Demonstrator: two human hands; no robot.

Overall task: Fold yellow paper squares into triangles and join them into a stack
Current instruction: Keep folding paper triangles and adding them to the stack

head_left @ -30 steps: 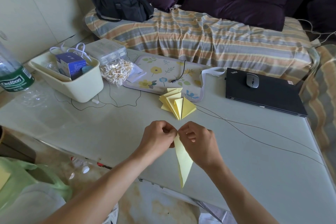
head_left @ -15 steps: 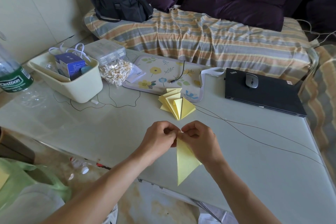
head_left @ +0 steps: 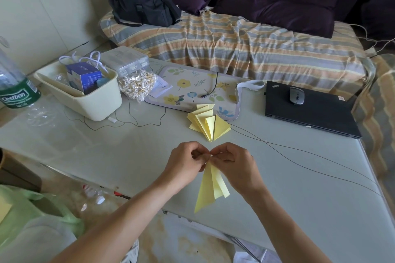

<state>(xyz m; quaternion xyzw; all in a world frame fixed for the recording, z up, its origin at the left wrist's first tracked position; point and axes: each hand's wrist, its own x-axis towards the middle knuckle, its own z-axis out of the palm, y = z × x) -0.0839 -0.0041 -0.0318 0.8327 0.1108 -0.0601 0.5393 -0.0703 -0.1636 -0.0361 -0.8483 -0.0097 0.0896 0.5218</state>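
Pale green glass-topped surface [head_left: 299, 177] in front of a sofa with a striped blanket [head_left: 235, 49], dark cushions and a black bag [head_left: 143, 4] on it. Left side of the surface: cream tub [head_left: 94, 102] holding a blue box [head_left: 84, 77], a green-labelled water bottle [head_left: 15, 89] at the far left edge, a clear plastic case [head_left: 125, 62] and a bag of cotton swabs [head_left: 137, 85] just behind the tub. Floral mat [head_left: 192, 89] in the middle, a black cable end lying on it. Closed black laptop [head_left: 310, 111] to the right with a grey mouse [head_left: 296, 95] on top. Thin dark wires run across the right half of the surface.

Stack of folded yellow triangles [head_left: 208, 121] fans out at the near edge of the mat, apart from the hands. Left hand [head_left: 188, 164] and right hand [head_left: 233, 166] meet above the near part of the surface, fingertips together, both pinching the top of a folded yellow paper [head_left: 208, 188]. Grip of each hand is clenched on that paper. The paper hangs down between the wrists, point toward the person, layers splayed. Knuckles hide the pinched top end. Green plastic bag [head_left: 32, 209] on the floor at lower left.
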